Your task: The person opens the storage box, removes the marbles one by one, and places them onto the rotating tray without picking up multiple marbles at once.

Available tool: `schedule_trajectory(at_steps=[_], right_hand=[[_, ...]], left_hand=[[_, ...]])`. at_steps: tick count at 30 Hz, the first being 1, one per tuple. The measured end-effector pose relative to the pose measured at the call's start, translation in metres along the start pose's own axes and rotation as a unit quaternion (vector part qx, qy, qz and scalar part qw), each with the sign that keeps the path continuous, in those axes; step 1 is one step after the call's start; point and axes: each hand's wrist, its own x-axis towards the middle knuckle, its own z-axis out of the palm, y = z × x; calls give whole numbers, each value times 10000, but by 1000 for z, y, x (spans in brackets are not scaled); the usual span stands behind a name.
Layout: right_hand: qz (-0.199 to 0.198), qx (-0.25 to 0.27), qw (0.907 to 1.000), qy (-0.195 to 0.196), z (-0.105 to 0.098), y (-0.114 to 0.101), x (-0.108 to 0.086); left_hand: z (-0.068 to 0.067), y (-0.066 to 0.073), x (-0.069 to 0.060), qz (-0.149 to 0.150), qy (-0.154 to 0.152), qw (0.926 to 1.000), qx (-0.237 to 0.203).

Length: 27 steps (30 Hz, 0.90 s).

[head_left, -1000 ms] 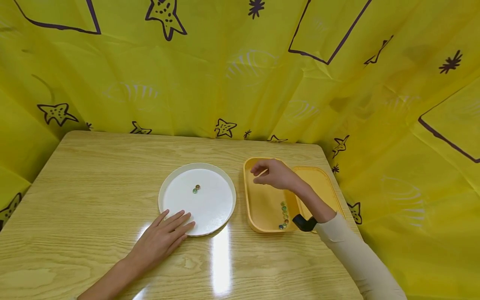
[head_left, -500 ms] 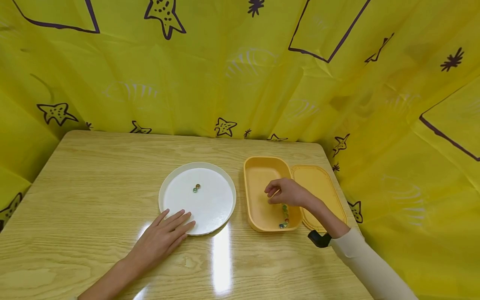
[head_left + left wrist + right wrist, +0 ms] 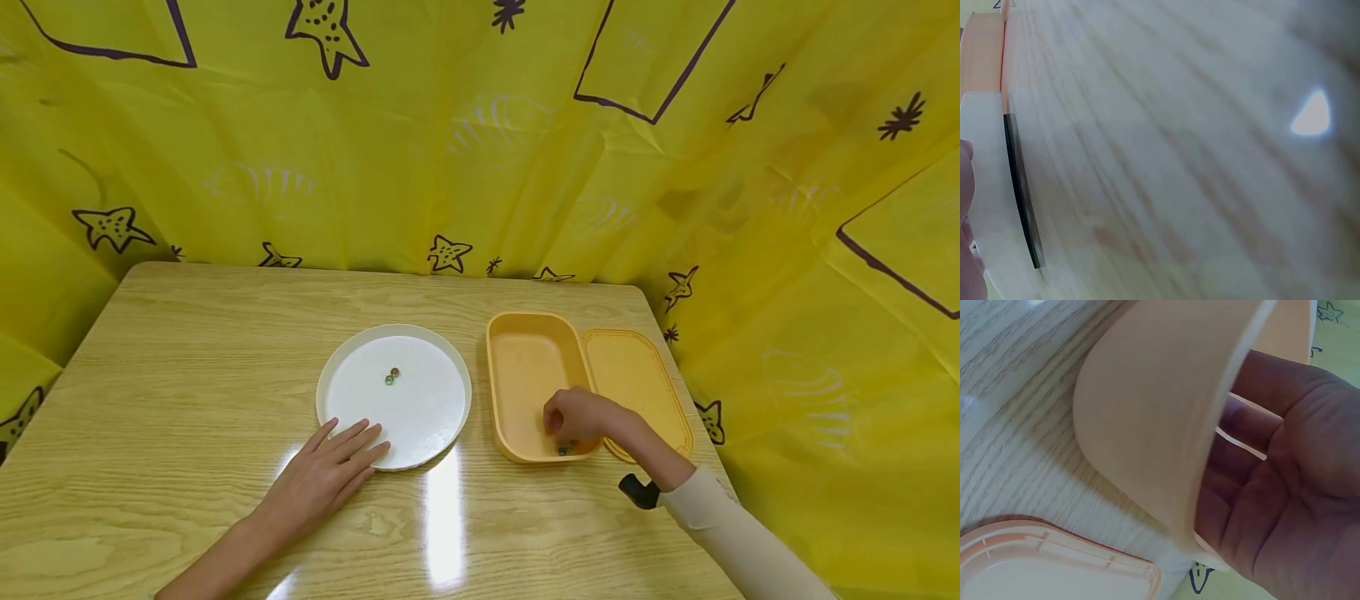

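Note:
My left hand lies flat with its fingers spread over the near-left rim of a round white tray. A green marble and a brown marble sit together on the tray. Inside the near-right part of an orange box is my right hand, its fingers bent downward over the marbles there. A dark marble shows just below the hand. In the right wrist view the box wall covers the fingertips of the right hand, so whether they pinch a marble is hidden.
An orange lid lies right of the box, near the right edge of the wooden table. A yellow curtain with drawn starfish hangs behind the table and on both sides.
My right hand has moved from above the far part of the box toward its near end and down, covering most of the marbles there. The left hand has stayed in place.

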Motion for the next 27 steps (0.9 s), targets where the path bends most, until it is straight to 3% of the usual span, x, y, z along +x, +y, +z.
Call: schedule_trajectory(at_steps=[10,18,27], right_hand=[[382,-160,9986,-323,6,-4,-2],[221,-268,9985,-424,7,-7,-1],[98,-189,9990,-403,9,-8,-2]], left_hand=[[0,1,1,40,97,9999,-13],[0,1,0,3,14,10000,15],[0,1,1,60,175,9998,-82]])
